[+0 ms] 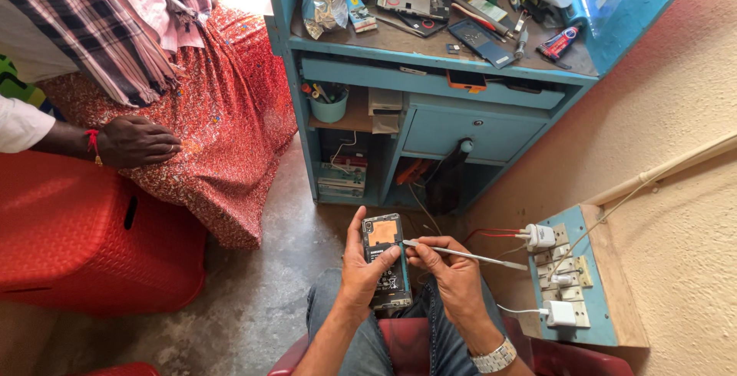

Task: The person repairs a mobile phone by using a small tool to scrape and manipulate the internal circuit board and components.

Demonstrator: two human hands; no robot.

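My left hand (pixel 361 265) grips an opened phone (pixel 386 257) with its back cover off, so the battery and circuit board show. It sits upright over my lap. My right hand (pixel 454 272) holds a thin white tool (pixel 468 255) like a pen. The tool's tip touches the phone's right edge near the middle. A metal watch (pixel 495 357) is on my right wrist.
A blue workbench (pixel 430 84) cluttered with tools and phone parts stands ahead. A switchboard (pixel 572 284) with white plugs is on the right wall. A seated person's hand (pixel 134 142) rests on a red patterned skirt at left, beside a red plastic stool (pixel 84 238).
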